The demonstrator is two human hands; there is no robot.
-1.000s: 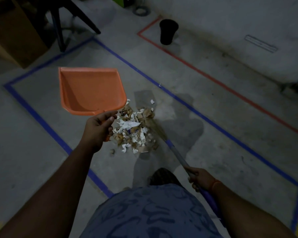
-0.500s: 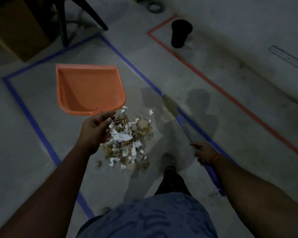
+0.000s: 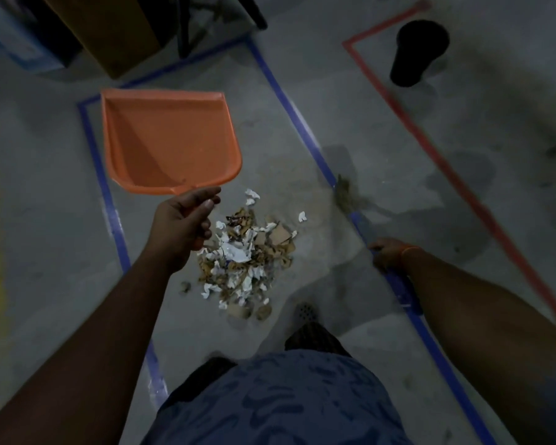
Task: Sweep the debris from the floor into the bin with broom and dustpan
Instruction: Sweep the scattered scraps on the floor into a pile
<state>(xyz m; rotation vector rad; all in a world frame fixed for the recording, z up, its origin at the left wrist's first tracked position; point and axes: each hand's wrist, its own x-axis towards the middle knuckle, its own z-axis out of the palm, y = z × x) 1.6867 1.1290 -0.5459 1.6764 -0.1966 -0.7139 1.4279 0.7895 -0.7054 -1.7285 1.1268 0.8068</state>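
the dustpan [image 3: 170,141] is orange, the bin [image 3: 417,53] black, the debris [image 3: 244,258] white and brown. blue tape [image 3: 289,101] and red tape [image 3: 430,142] line the grey floor [image 3: 45,220].

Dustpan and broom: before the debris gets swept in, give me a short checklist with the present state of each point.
1. Left hand grips the dustpan handle: ok.
2. Dustpan set on the floor beside the debris pile: not ok, it looks held up.
3. Dustpan empty: ok.
4. Right hand holds the broom: ok.
5. Debris gathered in one heap: mostly ok, a few scraps lie apart.
6. Bin upright inside the red tape: ok.
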